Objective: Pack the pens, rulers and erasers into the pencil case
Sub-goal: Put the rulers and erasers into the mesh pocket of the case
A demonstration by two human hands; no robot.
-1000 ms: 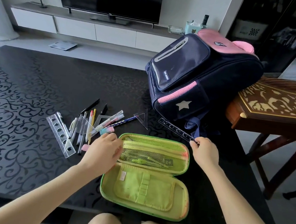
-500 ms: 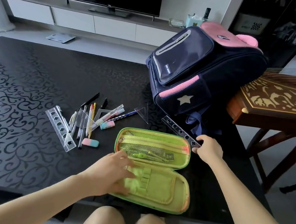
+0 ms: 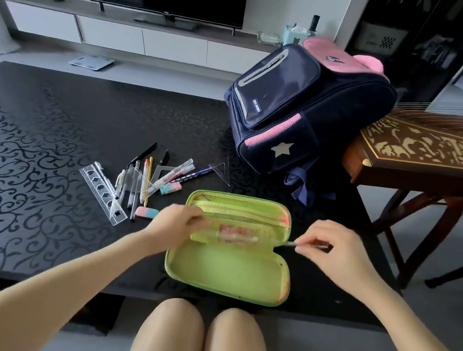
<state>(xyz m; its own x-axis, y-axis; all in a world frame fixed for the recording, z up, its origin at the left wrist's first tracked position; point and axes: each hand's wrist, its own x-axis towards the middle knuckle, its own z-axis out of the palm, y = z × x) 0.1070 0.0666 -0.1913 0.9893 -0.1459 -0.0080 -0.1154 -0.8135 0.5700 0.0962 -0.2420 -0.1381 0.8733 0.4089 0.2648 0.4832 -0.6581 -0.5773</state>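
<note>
On the dark surface [image 3: 51, 151] the green pencil case [image 3: 226, 272] lies open before us. We should lower the clear ruler [image 3: 245, 238] flat and lengthwise so it seats inside, not across the rim. Our right hand [image 3: 337, 254] pinches the ruler's right end in a tight grip. Our left hand [image 3: 176, 224] meets its left end, but blur hides what that grip holds. The pens [image 3: 141, 181] and erasers [image 3: 146, 212] lie further left.
</note>
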